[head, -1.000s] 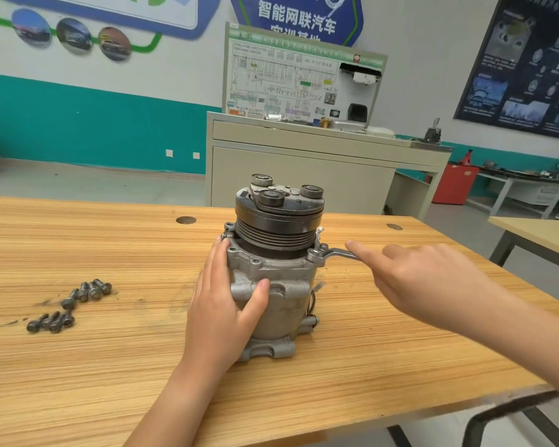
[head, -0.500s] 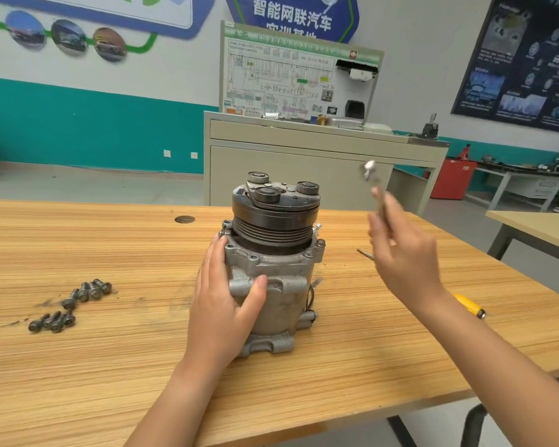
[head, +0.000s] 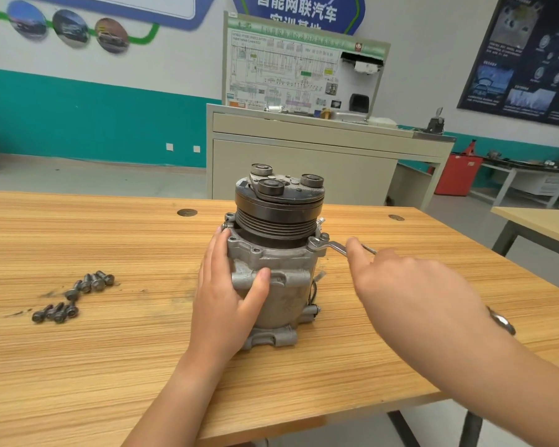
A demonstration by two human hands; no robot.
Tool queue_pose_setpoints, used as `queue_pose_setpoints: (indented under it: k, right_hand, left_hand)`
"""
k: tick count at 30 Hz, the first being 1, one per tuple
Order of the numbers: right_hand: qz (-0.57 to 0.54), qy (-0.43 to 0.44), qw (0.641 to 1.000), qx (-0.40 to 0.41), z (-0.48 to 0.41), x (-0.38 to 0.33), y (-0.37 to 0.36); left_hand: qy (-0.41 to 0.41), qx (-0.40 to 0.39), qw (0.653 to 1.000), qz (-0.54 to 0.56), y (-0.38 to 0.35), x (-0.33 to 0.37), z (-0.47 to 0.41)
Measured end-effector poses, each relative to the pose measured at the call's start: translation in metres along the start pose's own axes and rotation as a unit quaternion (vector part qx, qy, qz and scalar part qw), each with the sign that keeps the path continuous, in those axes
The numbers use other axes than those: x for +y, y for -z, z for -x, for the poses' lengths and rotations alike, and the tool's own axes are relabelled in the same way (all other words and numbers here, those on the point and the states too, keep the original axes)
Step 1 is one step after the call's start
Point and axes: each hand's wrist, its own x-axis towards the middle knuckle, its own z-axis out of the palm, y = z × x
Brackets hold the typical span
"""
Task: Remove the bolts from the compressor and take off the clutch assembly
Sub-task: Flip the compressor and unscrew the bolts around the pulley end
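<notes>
A grey compressor [head: 281,285] stands upright on the wooden table [head: 110,366]. Its black clutch assembly [head: 279,204] sits on top. My left hand [head: 223,295] holds the compressor body from the left, thumb across the front. A metal wrench [head: 331,246] sits on a bolt [head: 315,241] at the compressor's right flange. My right hand [head: 410,285] holds the wrench handle, index finger stretched along it; the rest of the handle is hidden under the hand. Several removed bolts [head: 75,295] lie on the table at the left.
A second table [head: 542,224] stands at the right. Behind the work table is a beige training cabinet [head: 304,162] with a wiring-diagram board. A round hole [head: 187,212] and another hole [head: 396,217] mark the table's far side.
Half a second ago my right hand held the wrench lifted in the air; now the wrench is back on the right flange bolt. My left hand has stayed on the compressor.
</notes>
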Motion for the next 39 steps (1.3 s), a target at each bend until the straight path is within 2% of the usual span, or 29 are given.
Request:
queue_pose_setpoints:
  k: [6,10,20,23,26,28,30,32,34,35,36,37,39]
  right_hand:
    - [0.004,0.037,0.998,-0.045,0.004,-0.011,0.004]
    - [0.051,0.071,0.995,-0.053,-0.003,-0.005,0.014]
    - [0.05,0.062,0.996,0.036,-0.038,0.042,-0.029]
    - [-0.007,0.064,0.99,0.128,-0.065,0.043,-0.05]
    - [-0.105,0.071,0.941,0.313,-0.089,0.032,-0.07]
    - [-0.113,0.078,0.922,0.363,-0.102,0.021,-0.076]
    - [-0.127,0.088,0.917,0.368,-0.105,0.018,-0.078]
    - [-0.203,0.055,0.912,0.353,-0.099,0.023,-0.074]
    - [-0.402,-0.055,0.845,0.348,-0.08,0.032,-0.061]
    - [-0.486,-0.087,0.806,0.325,-0.066,0.037,-0.055]
    - [-0.519,-0.088,0.792,0.309,-0.052,0.042,-0.051]
    - [-0.502,-0.071,0.813,0.287,-0.037,0.045,-0.046]
    - [-0.414,-0.028,0.887,0.205,-0.012,0.046,-0.036]
  left_hand:
    - [-0.003,0.0,1.0,0.007,-0.001,-0.001,0.0]
    - [-0.006,0.002,1.0,0.008,-0.001,-0.002,0.0]
    - [-0.007,-0.006,1.0,0.006,0.001,-0.002,0.0]
    - [-0.007,-0.01,1.0,0.003,0.002,-0.001,0.0]
    - [-0.014,-0.01,1.0,-0.003,0.002,-0.001,0.0]
    - [-0.015,-0.013,1.0,-0.009,0.003,-0.002,0.0]
    - [-0.016,-0.014,1.0,-0.011,0.003,-0.002,0.0]
    - [-0.017,-0.012,1.0,-0.009,0.003,-0.002,-0.001]
    - [-0.019,-0.009,1.0,-0.004,0.003,-0.003,-0.001]
    - [-0.019,-0.008,1.0,-0.001,0.003,-0.003,-0.001]
    - [-0.018,-0.007,1.0,0.0,0.003,-0.003,0.0]
    - [-0.017,-0.006,1.0,0.002,0.003,-0.002,0.0]
    - [-0.015,-0.006,1.0,0.005,0.003,-0.001,0.0]
